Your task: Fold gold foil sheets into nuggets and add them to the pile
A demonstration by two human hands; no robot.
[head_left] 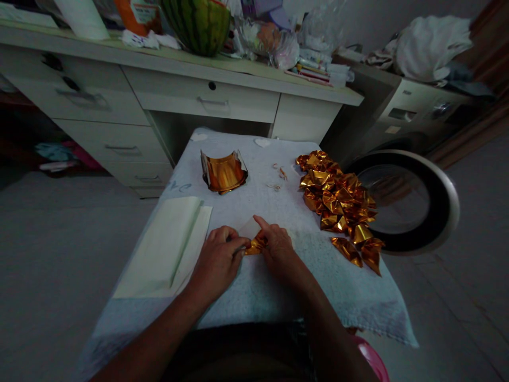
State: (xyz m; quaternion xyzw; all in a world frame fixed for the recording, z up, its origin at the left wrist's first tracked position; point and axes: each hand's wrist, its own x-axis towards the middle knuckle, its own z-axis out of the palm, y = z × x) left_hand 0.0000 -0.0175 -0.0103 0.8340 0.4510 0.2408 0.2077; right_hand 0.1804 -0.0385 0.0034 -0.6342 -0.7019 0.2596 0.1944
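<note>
Near the front middle of the cloth-covered table, a small crumpled piece of gold foil paper (256, 245) is pinched between my two hands. My left hand (222, 254) grips its left end with thumb and curled fingers. On its right end my right hand (277, 245) is closed, index finger pointing forward. A whitish paper piece (249, 228) shows just behind the foil, partly covered by the hands. Left of my left hand lie pale folded paper sheets (167, 244). Farther back sits a curved stack of gold foil sheets (223, 172).
A heap of twisted gold foil pieces (338, 196) covers the table's right side. Small thin scraps (282, 173) lie near the middle. Behind stand white drawers (214, 98) and a counter with a watermelon (196, 26). At right, a washing machine's round door (441, 201) hangs open.
</note>
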